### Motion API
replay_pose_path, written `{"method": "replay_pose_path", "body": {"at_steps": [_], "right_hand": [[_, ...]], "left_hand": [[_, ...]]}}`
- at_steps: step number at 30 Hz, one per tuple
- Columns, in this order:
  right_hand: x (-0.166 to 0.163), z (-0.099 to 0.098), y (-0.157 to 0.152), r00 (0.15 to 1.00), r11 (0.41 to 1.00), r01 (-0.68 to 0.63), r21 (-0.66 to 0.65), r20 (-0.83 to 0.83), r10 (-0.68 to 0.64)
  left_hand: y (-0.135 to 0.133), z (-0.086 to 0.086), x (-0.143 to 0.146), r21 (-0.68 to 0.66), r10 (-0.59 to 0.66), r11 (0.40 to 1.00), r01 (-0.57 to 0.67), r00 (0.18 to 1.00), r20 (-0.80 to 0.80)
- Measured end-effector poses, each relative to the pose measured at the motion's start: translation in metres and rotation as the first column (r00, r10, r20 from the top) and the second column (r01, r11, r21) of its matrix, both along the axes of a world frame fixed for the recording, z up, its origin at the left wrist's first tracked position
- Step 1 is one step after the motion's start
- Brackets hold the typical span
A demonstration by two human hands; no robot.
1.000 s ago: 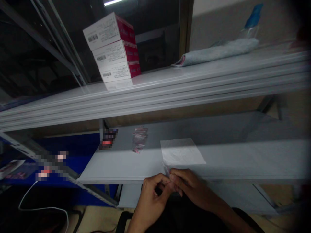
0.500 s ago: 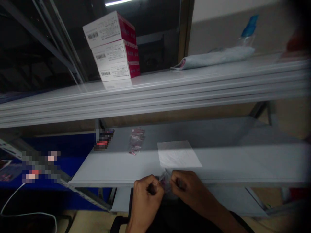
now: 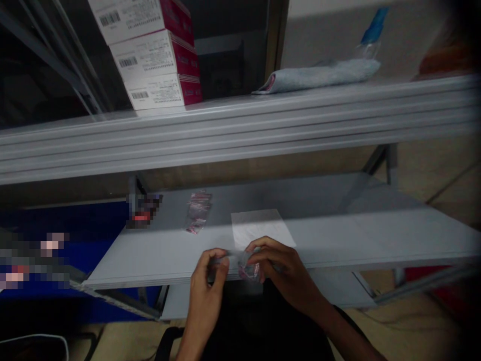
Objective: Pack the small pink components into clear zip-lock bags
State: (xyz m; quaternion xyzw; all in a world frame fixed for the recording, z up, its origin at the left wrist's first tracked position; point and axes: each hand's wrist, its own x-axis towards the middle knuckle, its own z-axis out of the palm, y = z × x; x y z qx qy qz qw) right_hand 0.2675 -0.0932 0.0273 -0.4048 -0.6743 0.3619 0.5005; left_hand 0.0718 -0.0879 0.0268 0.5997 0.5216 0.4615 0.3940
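Note:
In front of the shelf edge, a small clear plastic bag (image 3: 249, 271) with pinkish bits in it hangs between my hands. My right hand (image 3: 280, 263) has its fingers curled round the bag's right side. My left hand (image 3: 211, 276) pinches a blurred, see-through edge stretching toward the bag, partly hidden by the fingers. Just beyond my hands lies a white paper sheet (image 3: 261, 225) on the grey shelf (image 3: 330, 220). To its left is a row of small clear packets (image 3: 198, 211) with pink contents, overlapping each other.
Above runs a thick grey upper shelf (image 3: 233, 125) carrying white and magenta boxes (image 3: 150, 55) in a stack, a folded cloth (image 3: 323, 75) and a blue-topped bottle (image 3: 372, 32). A pixelated dark item (image 3: 145, 213) lies at the lower shelf's left end.
My fingers have loosened from tight pinches and my hands are slightly further apart, with the bag now more on the right hand's side. The whole view has shifted.

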Motion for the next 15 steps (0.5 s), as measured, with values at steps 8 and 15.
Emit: {"method": "replay_pose_path", "body": {"at_steps": [8,15], "right_hand": [[0.021,0.019,0.060,0.989,0.998,-0.056,0.036,-0.135,0.060],[0.047,-0.023,0.102,0.996,0.981,-0.056,-0.186,-0.074,0.042]], "left_hand": [[0.043,-0.005,0.009,-0.245,-0.152,0.910,0.335,0.818,0.555],[0.107,-0.016,0.022,-0.086,-0.097,0.987,0.132,0.938,0.332]]}}
